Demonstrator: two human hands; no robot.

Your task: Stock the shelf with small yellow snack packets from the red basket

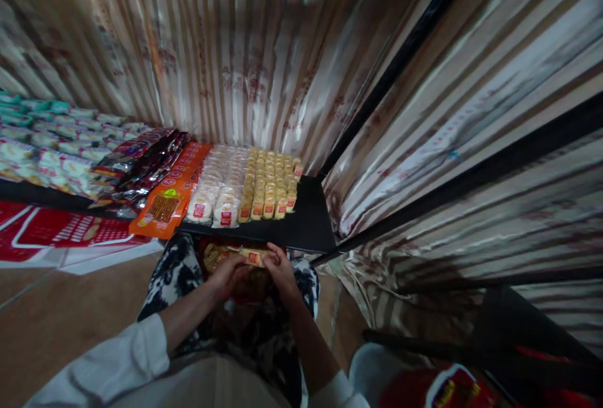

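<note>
Both my hands are low in front of me, over my lap in black-and-white patterned trousers. My left hand [227, 277] and my right hand [281, 271] are closed on a clear snack packet [245, 256] with a red and yellow label, held between them. Just beyond stands a black shelf [308, 223] with rows of yellow snack packets [271, 185] and pale snack packets [217, 188].
Orange packets [164, 204], dark red packets [141, 166] and green-and-white packets [51, 144] fill the shelf to the left. A striped shiny curtain [245, 50] hangs behind. A red and white board [56, 232] lies on the tiled floor. A red packet [447, 389] sits at lower right.
</note>
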